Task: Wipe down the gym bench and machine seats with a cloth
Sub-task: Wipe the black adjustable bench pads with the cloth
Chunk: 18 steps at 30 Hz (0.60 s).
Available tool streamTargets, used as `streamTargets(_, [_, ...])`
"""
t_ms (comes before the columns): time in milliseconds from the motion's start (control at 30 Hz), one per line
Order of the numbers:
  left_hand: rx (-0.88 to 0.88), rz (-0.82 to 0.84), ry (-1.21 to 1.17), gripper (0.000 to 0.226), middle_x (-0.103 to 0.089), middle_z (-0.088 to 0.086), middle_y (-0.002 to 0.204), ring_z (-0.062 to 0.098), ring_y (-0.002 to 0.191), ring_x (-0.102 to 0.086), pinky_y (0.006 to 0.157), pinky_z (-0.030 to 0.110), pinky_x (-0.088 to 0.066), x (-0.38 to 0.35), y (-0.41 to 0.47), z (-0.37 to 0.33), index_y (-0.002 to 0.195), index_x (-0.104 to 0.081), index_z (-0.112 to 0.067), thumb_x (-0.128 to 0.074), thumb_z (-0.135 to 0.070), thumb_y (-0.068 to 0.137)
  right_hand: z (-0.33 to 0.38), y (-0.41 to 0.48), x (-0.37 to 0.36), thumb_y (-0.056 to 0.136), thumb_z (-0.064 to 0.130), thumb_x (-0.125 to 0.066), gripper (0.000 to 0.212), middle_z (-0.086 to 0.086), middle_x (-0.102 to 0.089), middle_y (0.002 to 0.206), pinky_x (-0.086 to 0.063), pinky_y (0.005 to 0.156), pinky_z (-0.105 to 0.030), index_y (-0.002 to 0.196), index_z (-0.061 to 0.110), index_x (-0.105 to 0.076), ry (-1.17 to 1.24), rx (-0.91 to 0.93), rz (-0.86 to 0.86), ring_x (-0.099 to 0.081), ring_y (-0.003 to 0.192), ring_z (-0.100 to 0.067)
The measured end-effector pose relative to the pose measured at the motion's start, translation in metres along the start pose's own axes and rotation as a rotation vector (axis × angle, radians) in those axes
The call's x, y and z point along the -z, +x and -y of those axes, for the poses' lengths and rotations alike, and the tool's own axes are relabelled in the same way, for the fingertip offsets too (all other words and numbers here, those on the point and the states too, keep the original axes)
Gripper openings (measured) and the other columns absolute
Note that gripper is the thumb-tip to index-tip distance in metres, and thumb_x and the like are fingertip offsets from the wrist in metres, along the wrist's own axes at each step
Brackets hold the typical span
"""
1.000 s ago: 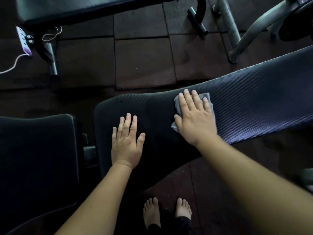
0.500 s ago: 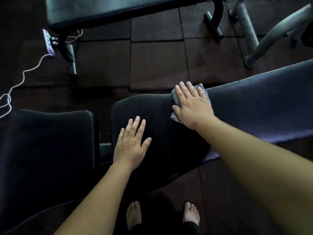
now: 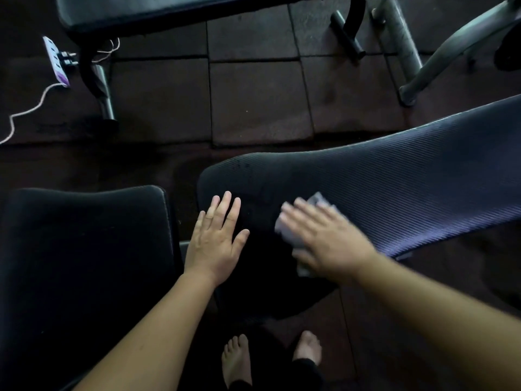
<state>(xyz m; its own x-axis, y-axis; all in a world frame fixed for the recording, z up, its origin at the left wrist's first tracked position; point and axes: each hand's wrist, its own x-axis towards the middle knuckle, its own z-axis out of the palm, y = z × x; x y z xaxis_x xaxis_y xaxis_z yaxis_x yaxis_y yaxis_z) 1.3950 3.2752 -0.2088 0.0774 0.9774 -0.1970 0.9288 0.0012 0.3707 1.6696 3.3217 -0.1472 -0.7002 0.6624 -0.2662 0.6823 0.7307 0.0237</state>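
A long ribbed dark bench pad [image 3: 394,187] slopes from the middle of the view up to the right edge. My right hand [image 3: 324,238] presses a small grey cloth [image 3: 287,232] flat against the pad's near side; the hand is blurred with motion and covers most of the cloth. My left hand [image 3: 217,235] rests flat on the pad's left end, fingers straight and slightly spread. A black seat pad [image 3: 84,263] sits just to the left of the bench pad.
Another black bench [image 3: 169,9] stands on metal legs at the top. A white power strip [image 3: 56,62] and its cord [image 3: 25,111] lie on the dark tiled floor at left. Grey machine tubes [image 3: 439,49] cross the upper right. My bare feet [image 3: 267,359] stand below the pad.
My right hand has slid the cloth from the pad's far edge down toward its near side. My left hand has stayed flat on the pad's left end. The view has shifted.
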Motion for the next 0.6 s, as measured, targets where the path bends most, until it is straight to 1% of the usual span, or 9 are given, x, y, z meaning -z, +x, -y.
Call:
streamTargets(67, [0.007,-0.006,-0.014,0.072,0.009,-0.011,0.174,0.011,0.159,0.014,0.129,0.041,0.003,-0.002,-0.002,-0.001,0.167,-0.006,-0.030,-0.018,-0.061,0.103,-0.040,0.037,0.014,0.096,0.056,-0.036,0.076,-0.007,-0.032,0.166,-0.020,0.123,-0.052,0.159,0.015,-0.036,-0.016,-0.177,-0.033,-0.028,0.154,-0.029])
streamTargets(133, [0.004,-0.023,-0.022,0.071,0.007,-0.011,0.175,0.012,0.160,0.013,0.128,0.041,0.005,-0.005,-0.002,-0.001,0.167,-0.007,-0.029,-0.018,-0.060,0.103,-0.058,0.080,0.027,0.097,0.057,-0.028,0.078,-0.007,-0.026,0.169,-0.015,0.125,-0.053,0.162,0.014,-0.029,0.034,-0.373,-0.042,-0.019,0.157,-0.028])
streamTargets(167, [0.001,-0.024,-0.025,0.071,0.007,-0.011,0.175,0.012,0.160,0.013,0.128,0.041,0.005,-0.006,-0.002,-0.001,0.167,-0.006,-0.029,-0.018,-0.060,0.104,-0.056,0.100,0.030,0.098,0.058,-0.027,0.078,-0.005,-0.021,0.171,-0.012,0.126,-0.051,0.163,0.015,-0.024,0.075,-0.450,-0.043,-0.013,0.158,-0.026])
streamTargets(233, [-0.002,-0.036,-0.026,0.071,0.006,-0.010,0.175,0.013,0.160,0.012,0.128,0.041,0.004,-0.009,-0.002,0.001,0.167,-0.007,-0.029,-0.019,-0.060,0.104,-0.034,0.122,0.030,0.101,0.057,-0.029,0.076,-0.002,-0.011,0.173,-0.007,0.126,-0.049,0.164,0.016,-0.016,0.131,-0.509,-0.065,-0.004,0.159,-0.023])
streamTargets(300, [-0.010,-0.065,-0.024,0.070,0.001,-0.008,0.175,0.015,0.161,0.007,0.129,0.044,0.000,-0.013,-0.002,0.003,0.167,-0.011,-0.028,-0.021,-0.059,0.105,0.001,0.112,0.020,0.102,0.055,-0.032,0.077,-0.004,-0.010,0.173,-0.008,0.127,-0.050,0.165,0.015,-0.015,0.108,-0.437,-0.100,-0.004,0.159,-0.024])
streamTargets(400, [-0.018,-0.098,-0.023,0.070,-0.004,-0.005,0.175,0.017,0.162,0.002,0.129,0.048,-0.006,-0.018,-0.003,0.005,0.166,-0.015,-0.026,-0.026,-0.057,0.105,0.058,0.046,-0.001,0.101,0.055,-0.036,0.077,-0.006,-0.015,0.172,-0.013,0.126,-0.052,0.164,0.014,-0.019,0.052,-0.214,-0.101,-0.009,0.159,-0.025])
streamTargets(467, [-0.015,-0.099,-0.028,0.070,-0.003,-0.006,0.175,0.017,0.162,0.003,0.130,0.047,-0.004,-0.019,-0.004,0.004,0.167,-0.015,-0.026,-0.026,-0.057,0.105,0.076,-0.004,-0.014,0.100,0.056,-0.039,0.077,-0.005,-0.016,0.172,-0.015,0.126,-0.051,0.164,0.015,-0.021,0.030,-0.059,-0.073,-0.012,0.159,-0.025])
streamTargets(533, [-0.012,-0.094,-0.029,0.069,0.000,-0.007,0.175,0.016,0.161,0.005,0.130,0.045,-0.001,-0.017,-0.004,0.003,0.167,-0.013,-0.027,-0.025,-0.057,0.105,0.054,-0.024,-0.016,0.100,0.058,-0.041,0.077,-0.003,-0.020,0.171,-0.017,0.124,-0.049,0.163,0.018,-0.024,-0.004,0.086,-0.041,-0.017,0.158,-0.024])
streamTargets(600, [-0.007,-0.082,-0.030,0.070,0.001,-0.008,0.175,0.015,0.161,0.008,0.129,0.044,0.001,-0.015,-0.003,0.002,0.167,-0.012,-0.027,-0.023,-0.057,0.105,0.015,-0.010,-0.008,0.098,0.057,-0.041,0.076,-0.002,-0.024,0.170,-0.017,0.124,-0.048,0.162,0.019,-0.027,-0.039,0.072,-0.019,-0.021,0.157,-0.025])
